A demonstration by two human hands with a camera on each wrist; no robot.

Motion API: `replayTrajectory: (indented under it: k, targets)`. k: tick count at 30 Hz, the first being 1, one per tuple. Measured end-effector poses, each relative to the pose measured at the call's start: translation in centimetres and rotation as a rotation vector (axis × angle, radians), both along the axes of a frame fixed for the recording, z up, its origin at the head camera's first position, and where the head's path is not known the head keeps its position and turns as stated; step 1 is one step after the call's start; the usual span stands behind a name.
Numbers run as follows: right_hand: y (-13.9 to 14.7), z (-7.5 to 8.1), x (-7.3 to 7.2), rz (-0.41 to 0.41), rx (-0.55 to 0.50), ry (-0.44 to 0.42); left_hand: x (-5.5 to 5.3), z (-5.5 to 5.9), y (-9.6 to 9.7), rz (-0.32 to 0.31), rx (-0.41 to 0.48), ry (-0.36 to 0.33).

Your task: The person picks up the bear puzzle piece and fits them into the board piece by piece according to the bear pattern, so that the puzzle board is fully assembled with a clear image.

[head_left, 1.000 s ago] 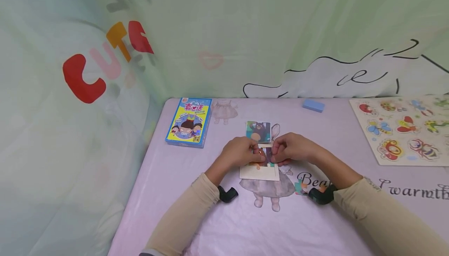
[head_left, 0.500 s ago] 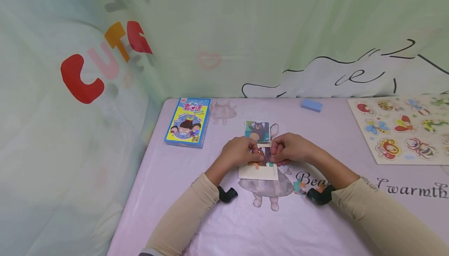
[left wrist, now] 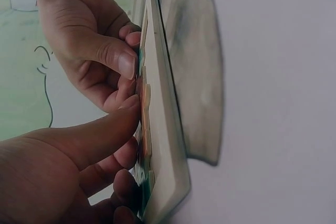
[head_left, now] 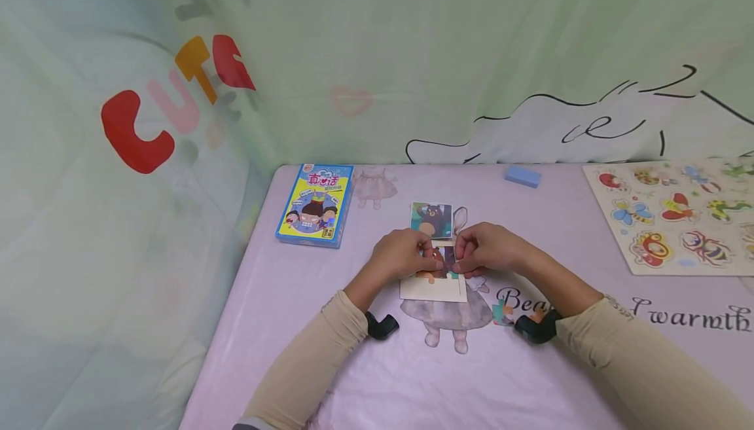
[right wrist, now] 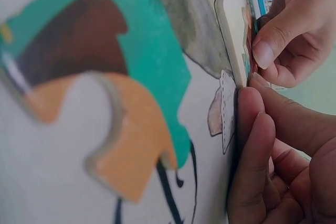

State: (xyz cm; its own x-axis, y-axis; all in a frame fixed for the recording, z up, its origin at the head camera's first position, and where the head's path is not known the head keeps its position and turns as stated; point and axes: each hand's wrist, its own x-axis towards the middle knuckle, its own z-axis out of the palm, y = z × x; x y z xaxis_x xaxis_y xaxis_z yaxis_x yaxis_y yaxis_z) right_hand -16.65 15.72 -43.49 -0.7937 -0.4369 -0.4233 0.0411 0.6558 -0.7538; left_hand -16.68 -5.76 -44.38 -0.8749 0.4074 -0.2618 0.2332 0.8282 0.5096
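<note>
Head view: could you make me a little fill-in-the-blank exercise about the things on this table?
Beyond the puzzle, a card pictures a ____.
In this view, the cartoon-covered box lies to the card's ____.
The small block farther back is coloured ____.
Of the left hand and right hand, the ____ one is nearer a loose puzzle piece.

Missing words: bear; left; blue; right.

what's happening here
A person is working on a small bear puzzle in a pale board with both hands. The left hand touches the fitted pieces, while the right hand is at the board's right edge. The near strip is still bare. A loose piece lies on the table, and a bear picture card sits just beyond the board.
</note>
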Motion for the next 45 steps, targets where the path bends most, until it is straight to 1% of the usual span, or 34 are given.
replayTrajectory:
  k: [4, 10, 19, 27, 34, 45]
  targets:
    - [0.01, -0.01, -0.02, 0.008, 0.005, 0.013, -0.03, 0.07, 0.01, -0.005, -0.003, 0.004]
    - [-0.04, -0.07, -0.05, 0.001, 0.013, 0.008, 0.04, 0.19, 0.01, 0.000, -0.005, -0.006]
    - [-0.12, 0.02, 0.01, -0.001, 0.029, 0.013, 0.15, -0.02, 0.03, 0.003, 0.000, 0.003]
    - [-0.26, 0.16, 0.09, -0.001, 0.026, 0.017, 0.12, -0.11, -0.09, -0.018, -0.001, 0.002]
    - [-0.41, 0.27, 0.09, -0.001, 0.056, 0.029, 0.13, 0.01, -0.09, -0.021, -0.005, -0.009]
    - [-0.42, 0.64, 0.09, 0.045, 0.071, 0.062, 0.04, 0.04, -0.07, -0.036, -0.002, -0.005]
